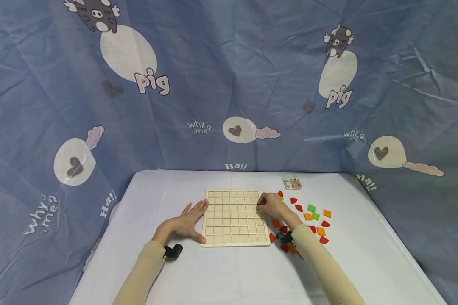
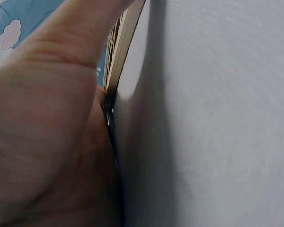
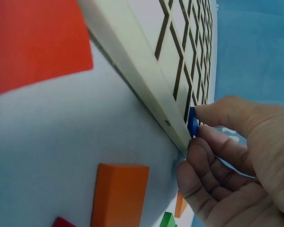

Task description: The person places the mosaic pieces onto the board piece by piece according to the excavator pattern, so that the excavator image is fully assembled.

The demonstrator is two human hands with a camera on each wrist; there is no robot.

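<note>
A pale wooden board [image 1: 234, 219] with a grid of square recesses lies flat on the white table. Along its left edge my left hand [image 1: 185, 222] rests with thumb and fingers spread, touching the rim; in the left wrist view the palm [image 2: 33, 123] stands beside the board's edge [image 2: 125, 42]. My right hand [image 1: 272, 205] is over the board's right edge. Between thumb and forefinger it pinches a small blue piece [image 3: 192, 122], seen in the right wrist view against the grid near the rim. The piece's full shape is hidden by the fingers.
Loose flat pieces lie right of the board: red quarter-rounds [image 1: 324, 240], orange squares [image 1: 327, 213] and green squares [image 1: 311, 208]. Some are partly under the right forearm. A small printed card [image 1: 291, 182] lies at the back right. A blue patterned cloth [image 1: 198, 84] hangs behind the table.
</note>
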